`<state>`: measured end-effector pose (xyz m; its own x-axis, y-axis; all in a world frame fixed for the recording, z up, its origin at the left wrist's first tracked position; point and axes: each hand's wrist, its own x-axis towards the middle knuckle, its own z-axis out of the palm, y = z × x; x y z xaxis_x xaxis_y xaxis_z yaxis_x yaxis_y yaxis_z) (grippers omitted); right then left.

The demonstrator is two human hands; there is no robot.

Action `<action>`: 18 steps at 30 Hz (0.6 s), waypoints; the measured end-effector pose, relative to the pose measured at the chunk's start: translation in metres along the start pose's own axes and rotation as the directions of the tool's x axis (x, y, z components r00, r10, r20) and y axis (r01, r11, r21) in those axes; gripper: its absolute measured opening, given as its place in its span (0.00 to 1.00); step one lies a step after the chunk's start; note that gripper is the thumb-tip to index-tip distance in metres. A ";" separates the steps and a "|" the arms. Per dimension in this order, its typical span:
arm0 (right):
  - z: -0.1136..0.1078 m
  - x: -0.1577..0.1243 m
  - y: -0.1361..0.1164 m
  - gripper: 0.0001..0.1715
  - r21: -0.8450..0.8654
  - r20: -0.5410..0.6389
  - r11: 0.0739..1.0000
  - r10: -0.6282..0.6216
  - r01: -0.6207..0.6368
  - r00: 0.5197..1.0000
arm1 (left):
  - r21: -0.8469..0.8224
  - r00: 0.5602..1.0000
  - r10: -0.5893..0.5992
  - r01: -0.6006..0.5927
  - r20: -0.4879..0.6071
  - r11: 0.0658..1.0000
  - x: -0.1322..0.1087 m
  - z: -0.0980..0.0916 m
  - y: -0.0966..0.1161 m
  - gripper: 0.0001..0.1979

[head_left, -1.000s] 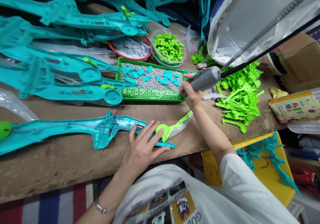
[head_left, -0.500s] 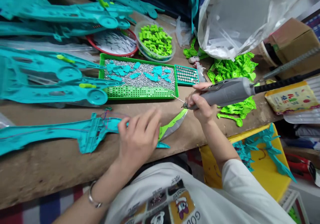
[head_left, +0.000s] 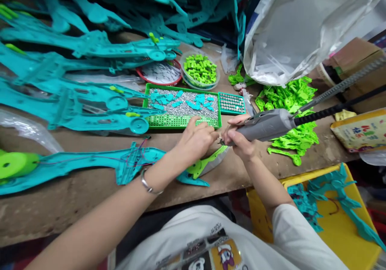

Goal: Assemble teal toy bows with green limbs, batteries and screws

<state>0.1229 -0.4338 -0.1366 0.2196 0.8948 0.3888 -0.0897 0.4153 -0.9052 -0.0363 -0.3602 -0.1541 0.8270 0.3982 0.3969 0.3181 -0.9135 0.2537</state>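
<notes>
My right hand [head_left: 239, 138] is wrapped round a grey electric screwdriver [head_left: 265, 126] whose cable runs off to the upper right. My left hand [head_left: 196, 139] is lifted with its fingers pinched together right at the screwdriver's tip; what they pinch is too small to name. Below both hands a long teal plastic toy body [head_left: 90, 163] lies along the wooden bench, with a lime green lever [head_left: 205, 163] fitted at its right end. Just behind the hands sits a green tray [head_left: 181, 122] filled with small silver screws and teal clips.
Teal toy bodies [head_left: 90, 101] are stacked at the left and back. A clear bowl of green pieces [head_left: 200, 69], a small tray of button cells [head_left: 231, 103], a heap of green levers [head_left: 289, 113], a plastic bag [head_left: 301, 24] and a yellow bin [head_left: 331, 213] surround the work spot.
My left hand left the toy body and rose to the screwdriver's tip, fingers pinched. The screwdriver came back from the screw tray and now hovers over the green lever.
</notes>
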 end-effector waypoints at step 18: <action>-0.017 0.036 0.008 0.14 -0.110 -0.344 0.993 -0.007 -0.033 0.939 | -0.158 0.957 -0.273 0.286 0.103 0.945 0.057 0.020 0.000 0.15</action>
<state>0.1466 -0.4015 -0.1327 0.5406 0.7810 0.3127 0.0108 0.3652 -0.9309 0.0202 -0.3392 -0.1495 0.7520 0.6215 0.2198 0.4642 -0.7359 0.4929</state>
